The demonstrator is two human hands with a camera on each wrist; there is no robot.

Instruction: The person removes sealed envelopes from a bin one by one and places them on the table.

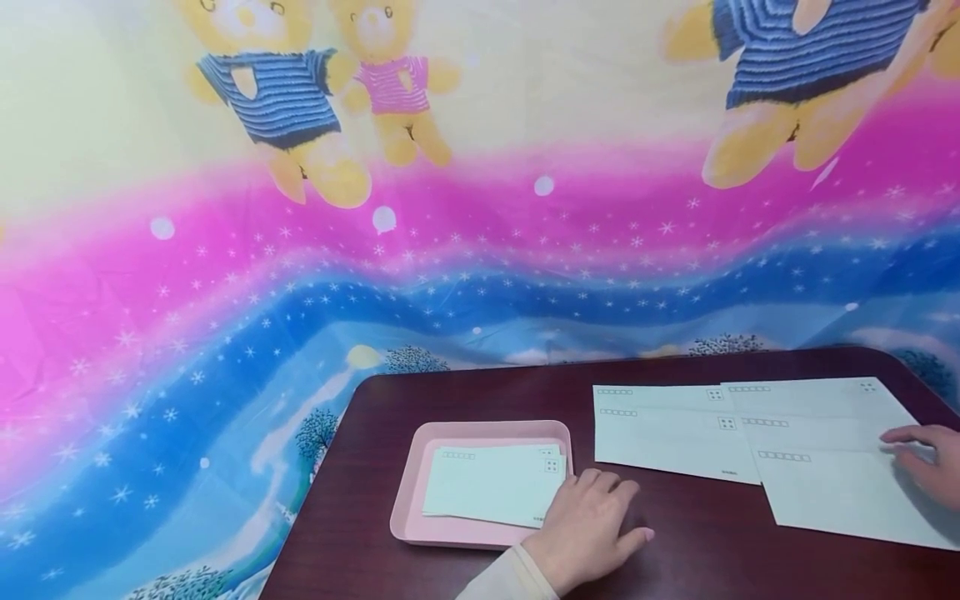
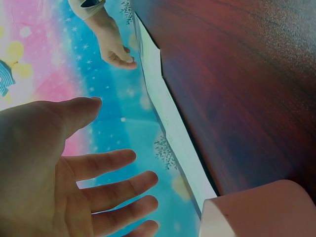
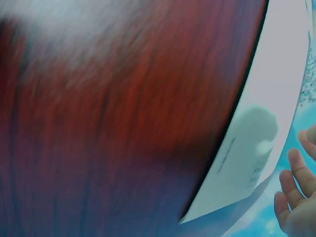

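Cream-sleeved left hand (image 1: 588,525) is released, fingers extended, beside the pink tray (image 1: 411,496). Right hand (image 1: 930,462) is also empty, fingers over the loose envelopes (image 1: 832,492); contact cannot be confirmed. Work appears partly complete: stacked envelopes (image 1: 487,487) occupy the tray; the loose envelopes remain on the table (image 1: 697,546).

The left hand (image 1: 588,527) has fingers and thumb spread; the right hand (image 1: 932,463) bends its fingers loosely.
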